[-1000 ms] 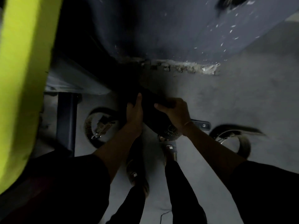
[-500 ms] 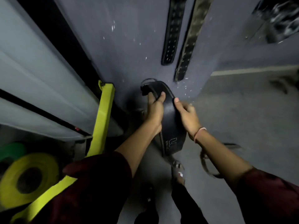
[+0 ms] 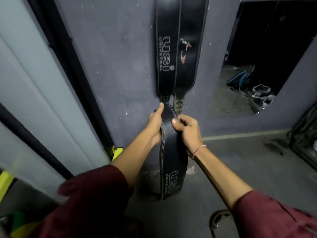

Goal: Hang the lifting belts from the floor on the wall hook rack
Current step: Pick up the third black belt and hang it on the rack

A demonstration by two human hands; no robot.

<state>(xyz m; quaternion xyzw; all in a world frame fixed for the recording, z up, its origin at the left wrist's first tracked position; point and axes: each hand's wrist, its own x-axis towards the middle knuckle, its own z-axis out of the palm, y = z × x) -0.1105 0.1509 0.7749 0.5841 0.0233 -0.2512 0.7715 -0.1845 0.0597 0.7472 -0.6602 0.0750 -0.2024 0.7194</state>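
A black leather lifting belt [image 3: 172, 157] with white stitching and a USI logo hangs from both my hands in front of the grey wall. My left hand [image 3: 155, 125] grips its left edge near the top, thumb pointing up. My right hand [image 3: 187, 128] pinches the right edge with curled fingers. Two more black belts hang flat on the wall just above: one with the USI logo [image 3: 167, 48] and one beside it [image 3: 189, 45]. Their hooks are out of view above the frame. Another belt [image 3: 217, 220] lies curled on the floor at the lower right.
A mirror [image 3: 267, 57] is set in the wall to the right. A black-framed pale panel [image 3: 42, 93] runs along the left, with yellow equipment [image 3: 117, 152] at its foot. Dark gear [image 3: 305, 140] stands at the far right edge on the grey floor.
I have straightened up from the floor with the belt in both hands. The view rose along the wall, and the belt now hangs just under the two belts on the wall.
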